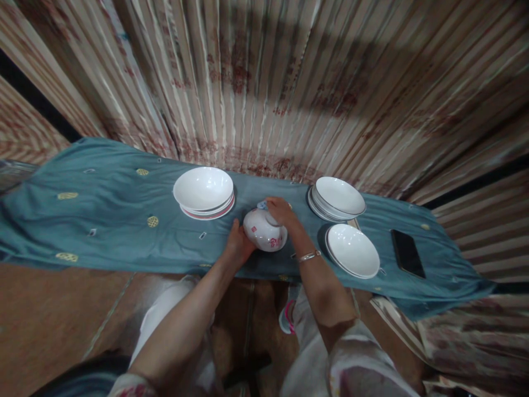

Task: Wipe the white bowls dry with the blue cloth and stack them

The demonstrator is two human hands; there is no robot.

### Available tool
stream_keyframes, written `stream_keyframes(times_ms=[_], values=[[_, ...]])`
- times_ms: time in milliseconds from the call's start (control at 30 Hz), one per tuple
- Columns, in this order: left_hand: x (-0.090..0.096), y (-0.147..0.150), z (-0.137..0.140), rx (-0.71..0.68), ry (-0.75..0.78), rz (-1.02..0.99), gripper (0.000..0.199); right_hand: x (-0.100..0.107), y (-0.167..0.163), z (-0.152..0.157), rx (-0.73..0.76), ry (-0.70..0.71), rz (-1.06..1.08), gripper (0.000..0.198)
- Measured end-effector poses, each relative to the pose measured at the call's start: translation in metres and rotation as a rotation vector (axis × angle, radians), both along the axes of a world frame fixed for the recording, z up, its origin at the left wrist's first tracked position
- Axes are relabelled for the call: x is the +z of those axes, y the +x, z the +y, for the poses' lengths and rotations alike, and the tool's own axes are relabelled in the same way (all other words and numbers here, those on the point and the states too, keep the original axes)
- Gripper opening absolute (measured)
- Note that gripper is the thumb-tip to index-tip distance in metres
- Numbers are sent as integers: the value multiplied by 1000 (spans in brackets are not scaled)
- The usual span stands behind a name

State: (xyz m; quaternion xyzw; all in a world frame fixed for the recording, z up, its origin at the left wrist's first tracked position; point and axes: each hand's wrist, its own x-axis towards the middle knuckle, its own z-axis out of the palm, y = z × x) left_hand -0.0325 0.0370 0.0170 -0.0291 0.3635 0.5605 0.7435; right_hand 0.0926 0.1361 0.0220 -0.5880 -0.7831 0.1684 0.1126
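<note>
A white bowl [264, 231] with red characters on its outside is tipped over, its foot turned up toward me, above the middle of the table. My left hand [240, 242] grips its left side, thumb up and fingers passing beneath it. Over the foot, my right hand [279, 210] is closed on a small blue-and-white piece that looks like a cloth [262, 204]. Most of that piece is hidden by the fingers. A bracelet circles my right wrist.
A teal cloth covers the narrow table [115, 220]. Stacked white bowls and plates [204, 188] stand left of centre. To the right are another stack [339, 197], white dishes [353, 251] near the front edge, and a black phone [407, 253]. A pleated curtain [264, 82] hangs behind.
</note>
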Motion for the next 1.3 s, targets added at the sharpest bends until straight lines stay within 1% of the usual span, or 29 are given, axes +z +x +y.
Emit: stream_keyframes(times_ms=[100,233,433,533,633,800,967,1300], values=[[-2,0,0,-10,15,-11,63,-5,7,-5,-98,-25,57,44],[-3,-1,0,-6,3,4,63,-14,17,-16,-254,-19,198,43],[-6,-3,-1,-41,30,-3,62,-29,27,-39,-392,14,391,44],[-9,-4,0,-37,28,2,62,-37,27,-48,-441,75,439,44],[-13,-4,1,-26,32,-18,62,-42,25,-55,-462,117,481,44],[-17,-5,2,-40,36,-43,63,-44,21,-63,-487,139,531,46],[-12,-4,1,-32,28,-19,62,-49,17,-69,-523,175,557,46],[-5,-2,-1,-46,11,40,61,-60,16,-84,-495,269,564,48]])
